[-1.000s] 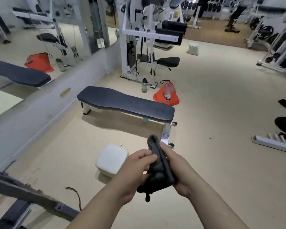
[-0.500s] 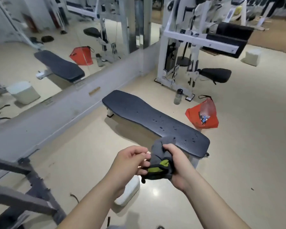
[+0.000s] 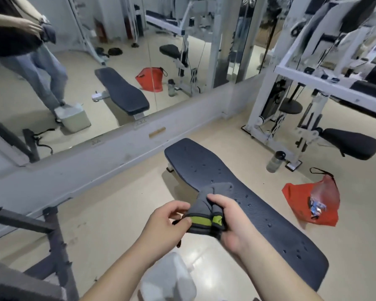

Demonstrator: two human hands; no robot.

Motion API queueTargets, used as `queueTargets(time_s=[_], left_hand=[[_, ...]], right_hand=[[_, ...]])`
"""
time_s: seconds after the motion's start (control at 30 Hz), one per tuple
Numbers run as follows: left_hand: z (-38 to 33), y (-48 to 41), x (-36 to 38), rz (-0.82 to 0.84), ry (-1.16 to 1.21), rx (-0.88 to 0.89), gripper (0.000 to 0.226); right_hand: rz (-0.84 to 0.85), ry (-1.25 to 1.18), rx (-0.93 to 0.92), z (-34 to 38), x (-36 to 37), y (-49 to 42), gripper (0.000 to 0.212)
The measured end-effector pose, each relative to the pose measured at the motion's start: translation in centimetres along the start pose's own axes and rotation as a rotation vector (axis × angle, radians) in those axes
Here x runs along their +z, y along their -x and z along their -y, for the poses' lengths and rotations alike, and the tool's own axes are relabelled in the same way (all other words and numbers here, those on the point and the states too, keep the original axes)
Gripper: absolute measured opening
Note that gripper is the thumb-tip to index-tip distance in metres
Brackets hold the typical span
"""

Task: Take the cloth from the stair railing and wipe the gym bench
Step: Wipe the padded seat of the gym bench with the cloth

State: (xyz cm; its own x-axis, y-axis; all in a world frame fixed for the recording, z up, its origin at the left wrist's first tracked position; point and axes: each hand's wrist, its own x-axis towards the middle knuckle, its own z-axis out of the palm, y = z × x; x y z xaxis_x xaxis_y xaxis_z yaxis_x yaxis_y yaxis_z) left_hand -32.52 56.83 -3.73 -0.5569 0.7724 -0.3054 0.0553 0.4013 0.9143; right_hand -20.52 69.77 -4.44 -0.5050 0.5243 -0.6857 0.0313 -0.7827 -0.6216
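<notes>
Now the left hand (image 3: 167, 222) pinches the near edge of the folded dark grey cloth with a lime-green stripe (image 3: 206, 205) between thumb and fingertips, while the right hand (image 3: 232, 218) grips its other side, fingers curled over the top. The cloth hangs in the air at the left edge of the long black padded gym bench (image 3: 269, 216), whose long axis runs far-left to near-right. The right hand is nearer, so wiping probably needs only a short move rightward and down
</notes>
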Motion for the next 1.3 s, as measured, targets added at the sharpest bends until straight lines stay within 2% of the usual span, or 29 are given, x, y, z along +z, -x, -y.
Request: queueTargets(time_s=[0.13, 0.3, 0.53, 0.73, 0.83, 0.97, 1.13, 1.3], left_hand=[[-1.2, -7.2, 0.3, 0.02, -0.009, 0.001, 0.025], [-2.2, -19.8, 2.3, 0.066, -0.055, 0.024, 0.03], [-3.8, -38.3, 7.1, 0.066, -0.164, -0.102, 0.041], [-4.5, -48.3, 8.3, 0.085, -0.131, -0.183, 0.032], [-3.9, -52.2, 7.3, 0.09, -0.192, -0.179, 0.035], [-1.5, -57.2, 5.2, 0.122, -0.272, -0.233, 0.038], [4.0, -63.8, 1.5, 0.229, -0.327, -0.234, 0.034], [10.3, -70.0, -0.1, 0.302, -0.448, -0.142, 0.043]], right_hand=[[-0.074, 0.008, 0.026, 4.7, 0.9, -6.2, 0.035], [-0.062, -0.019, 0.091, 11.5, 1.0, -16.7, 0.035], [-0.051, 0.032, 0.19, 20.6, -1.4, -34.4, 0.038], [-0.066, -0.005, 0.157, 26.2, -2.7, -43.2, 0.034], [-0.153, -0.057, 0.131, 26.8, -2.4, -46.5, 0.031], [-0.274, -0.065, 0.088, 25.3, -0.8, -50.6, 0.016], [-0.447, -0.096, 0.043, 22.3, 1.4, -56.4, 0.02], [-0.634, 0.019, -0.056, 18.9, 1.5, -63.1, 0.021]])
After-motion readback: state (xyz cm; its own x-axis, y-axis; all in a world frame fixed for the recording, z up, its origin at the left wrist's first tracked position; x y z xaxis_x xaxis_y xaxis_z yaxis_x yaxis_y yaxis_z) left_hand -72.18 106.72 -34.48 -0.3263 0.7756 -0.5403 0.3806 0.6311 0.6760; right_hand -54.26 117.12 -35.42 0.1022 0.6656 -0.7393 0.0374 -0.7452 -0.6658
